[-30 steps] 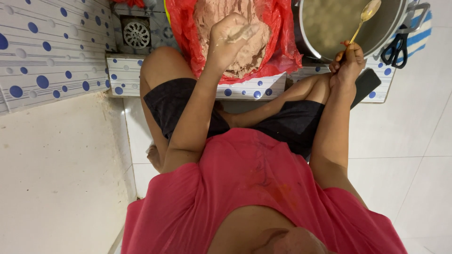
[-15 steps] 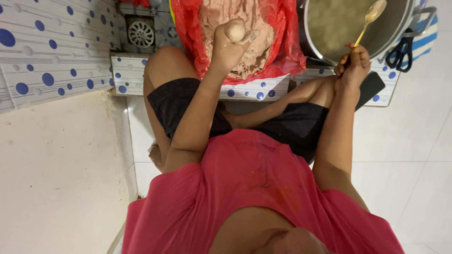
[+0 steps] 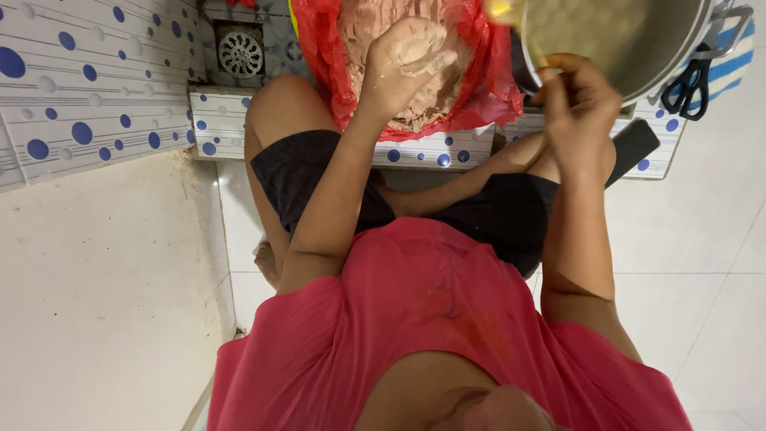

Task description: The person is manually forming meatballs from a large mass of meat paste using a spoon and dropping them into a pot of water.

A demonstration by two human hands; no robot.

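My left hand (image 3: 407, 60) is smeared with pale brown paste and curls around a lump of it. It hovers over a red plastic bag (image 3: 487, 88) filled with the same paste (image 3: 375, 20). My right hand (image 3: 578, 112) grips the handle of a yellowish spoon (image 3: 501, 11), whose blurred bowl lies at the left rim of a large metal pot (image 3: 678, 60). The pot holds a greenish-brown mix (image 3: 606, 28). Both arms reach forward over my crossed legs in black shorts.
Black-handled scissors (image 3: 690, 84) lie on a blue-striped cloth (image 3: 738, 48) right of the pot. A flat black object (image 3: 634, 144) pokes out under my right wrist. A round floor drain (image 3: 239, 52) sits at upper left, behind a dotted tile step (image 3: 215, 128).
My right hand has swung left with the spoon, from the pot's right side to its left rim near the bag. My left hand has stayed over the bag with its lump.
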